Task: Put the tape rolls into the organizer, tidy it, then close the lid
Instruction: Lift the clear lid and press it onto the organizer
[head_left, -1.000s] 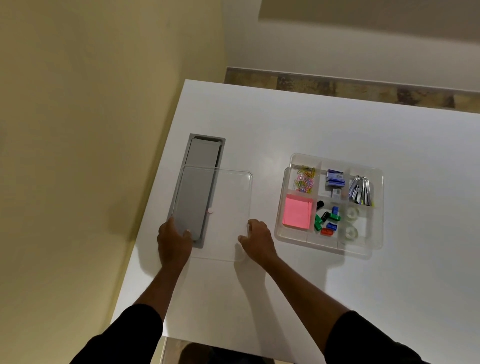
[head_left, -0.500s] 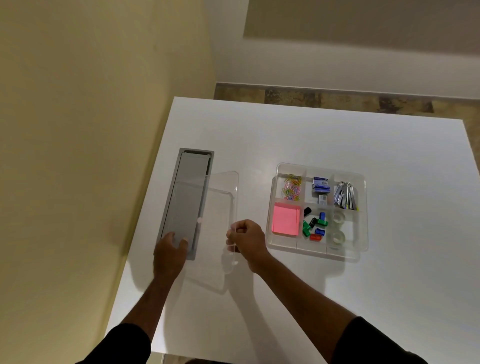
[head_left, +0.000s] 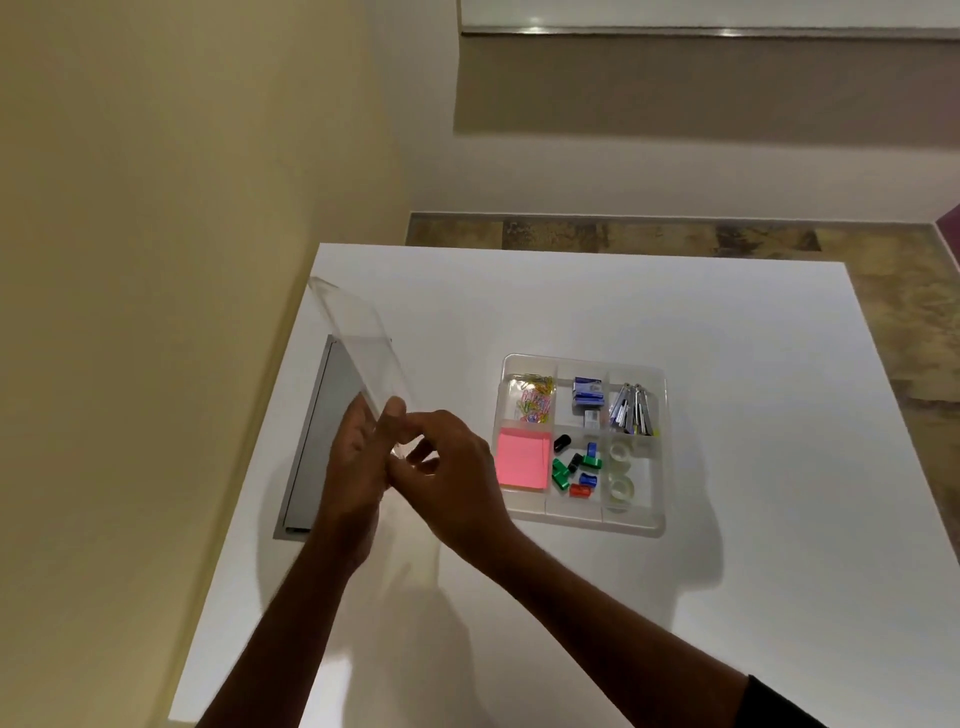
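The clear plastic lid (head_left: 358, 343) is lifted off the table and tilted steeply, nearly on edge, above the table's left side. My left hand (head_left: 358, 457) and my right hand (head_left: 452, 467) both grip its near end. To the right, the clear organizer (head_left: 660, 525) lies open on the white table. Two clear tape rolls (head_left: 622, 470) sit in its right-hand compartment, one behind the other. Other compartments hold coloured paper clips (head_left: 535, 402), a pink sticky-note pad (head_left: 522, 460), small coloured clips (head_left: 576, 470), a blue staple box (head_left: 588, 397) and silver binder clips (head_left: 631, 415).
A grey cable hatch (head_left: 324, 441) is set into the table (head_left: 753, 415) along its left edge, under the raised lid. A yellow wall runs close on the left. Beyond the far table edge there is patterned floor.
The lid lay flat over the hatch a second ago. Both hands have picked it up and swung it up on edge. My right hand has moved in beside my left.
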